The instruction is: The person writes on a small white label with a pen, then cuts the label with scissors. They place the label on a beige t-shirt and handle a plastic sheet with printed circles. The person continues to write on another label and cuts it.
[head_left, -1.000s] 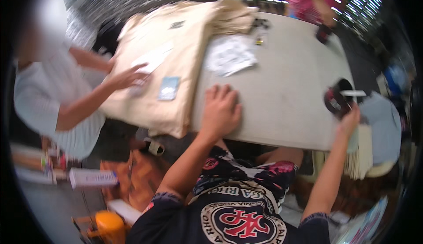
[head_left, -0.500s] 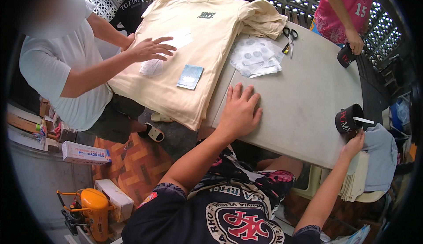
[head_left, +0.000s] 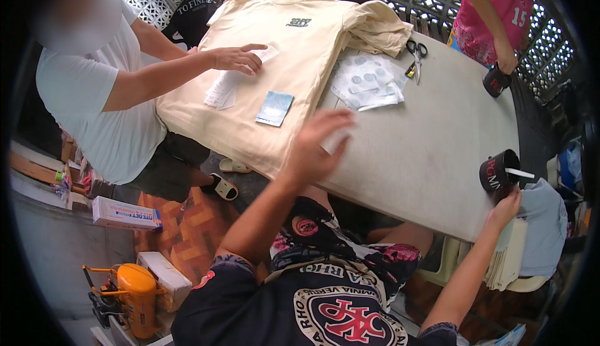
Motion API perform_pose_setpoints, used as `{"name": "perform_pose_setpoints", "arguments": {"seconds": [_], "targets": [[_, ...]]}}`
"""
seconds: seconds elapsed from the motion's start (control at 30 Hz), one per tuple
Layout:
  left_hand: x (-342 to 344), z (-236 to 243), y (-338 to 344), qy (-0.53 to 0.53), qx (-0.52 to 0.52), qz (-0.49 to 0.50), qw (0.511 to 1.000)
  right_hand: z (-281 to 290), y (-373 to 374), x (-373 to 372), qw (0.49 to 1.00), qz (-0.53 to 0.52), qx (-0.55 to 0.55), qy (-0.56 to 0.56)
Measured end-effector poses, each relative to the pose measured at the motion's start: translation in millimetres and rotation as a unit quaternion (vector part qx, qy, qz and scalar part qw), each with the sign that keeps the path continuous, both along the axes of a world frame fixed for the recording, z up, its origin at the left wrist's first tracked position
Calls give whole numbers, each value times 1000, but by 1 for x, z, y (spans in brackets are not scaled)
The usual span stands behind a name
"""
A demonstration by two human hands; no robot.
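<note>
My left hand (head_left: 319,146), blurred by motion, is raised over the near edge of the table, empty, with its thumb apart from the fingers. At the table's right edge my right hand (head_left: 505,208) grips a black mug (head_left: 494,174) from its near side; the fingers are partly hidden. A white handle (head_left: 520,173) sticks out of that mug. Ahead of my left hand lies a cream T-shirt (head_left: 250,140), spread flat, with a small blue packet (head_left: 274,108) and thin white sheets (head_left: 220,91) on it. Patterned clear film sheets (head_left: 365,83) lie beside the shirt.
Scissors (head_left: 417,65) rest on the white table (head_left: 431,140) behind the film. A person in white (head_left: 94,108) reaches over the shirt at left. Another person in pink (head_left: 494,21) holds a second black mug (head_left: 497,82). An orange compressor (head_left: 135,296) stands on the floor.
My left hand has lifted off the table and moved left toward the shirt's edge. The other person's hand has shifted right over the white sheets. My right hand stays at the mug.
</note>
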State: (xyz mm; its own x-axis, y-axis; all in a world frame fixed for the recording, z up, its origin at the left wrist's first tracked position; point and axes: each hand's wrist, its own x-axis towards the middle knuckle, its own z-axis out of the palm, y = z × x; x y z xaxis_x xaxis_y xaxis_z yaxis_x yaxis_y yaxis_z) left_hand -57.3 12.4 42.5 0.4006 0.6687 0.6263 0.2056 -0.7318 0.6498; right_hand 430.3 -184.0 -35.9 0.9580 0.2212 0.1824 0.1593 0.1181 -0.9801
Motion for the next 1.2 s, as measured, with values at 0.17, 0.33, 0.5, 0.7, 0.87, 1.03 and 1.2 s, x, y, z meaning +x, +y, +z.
{"name": "perform_pose_setpoints", "arguments": {"seconds": [0.17,0.33,0.5,0.7,0.87,1.03,1.2], "targets": [[-78,21,76,95,54,235,966,-5,-1,4,1000,23,-3,-16],[-107,-5,105,239,96,165,952,-8,-2,8,999,28,-11,-24],[-120,-3,109,259,-2,166,952,-9,-2,9,999,23,-16,-34],[-127,-2,121,-27,-249,151,956,-14,-2,15,999,24,-21,-10],[-116,-27,121,-201,-345,135,907,-13,-6,18,999,22,-17,-21],[-118,-32,119,-262,-322,115,902,-11,-3,18,1000,12,-6,0],[-115,-34,120,-278,-285,103,912,-9,0,14,999,34,26,11]]}}
